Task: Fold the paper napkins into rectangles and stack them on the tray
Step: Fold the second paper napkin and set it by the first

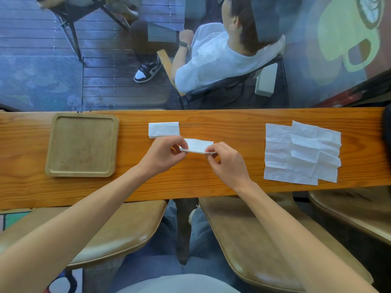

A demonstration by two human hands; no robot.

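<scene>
Both hands pinch a folded napkin, long axis left-right: left hand, right hand. The empty wooden tray lies well left, nearer the left hand.

Cafe: wood counter at window w/ painted cup logo, stools, seated patron outside

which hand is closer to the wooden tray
Left. The left hand pinches the folded napkin's end just right of the wooden tray; the right hand holds its far end.
</scene>
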